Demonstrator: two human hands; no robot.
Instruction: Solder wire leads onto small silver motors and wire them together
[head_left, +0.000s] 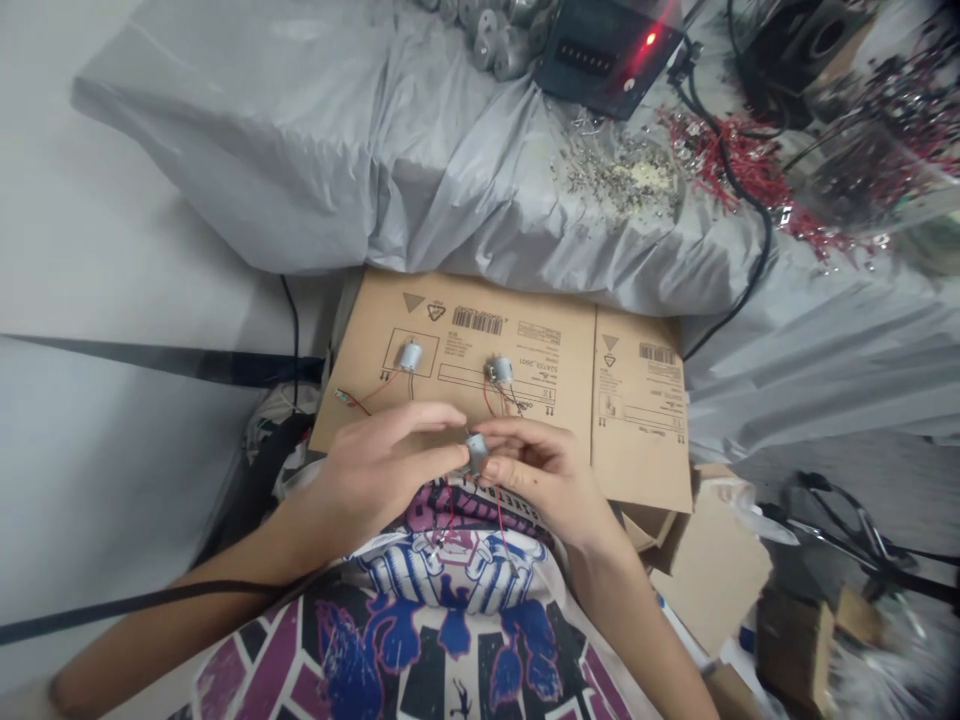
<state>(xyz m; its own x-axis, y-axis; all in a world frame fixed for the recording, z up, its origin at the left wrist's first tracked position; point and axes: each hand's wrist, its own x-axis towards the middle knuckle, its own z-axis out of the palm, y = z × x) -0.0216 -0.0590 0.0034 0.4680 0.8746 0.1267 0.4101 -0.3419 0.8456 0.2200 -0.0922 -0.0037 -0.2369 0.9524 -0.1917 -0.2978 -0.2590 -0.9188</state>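
A small silver electric motor with thin red wires hangs between my two hands, close to my body. My right hand is closed on its right side, thumb in front and fingers behind. From the left, my left hand pinches the same motor, its thumb at the motor's edge and its fingers stretched above. Beyond the hands, a second motor with red and dark wires stands on the cardboard box. To its right lies another motor, also wired.
A table draped in grey plastic sheet stands behind the box. On it are a dark device with a red light, several motors, small metal bits and red wires. A black cable hangs over its edge. Torn cardboard lies at right.
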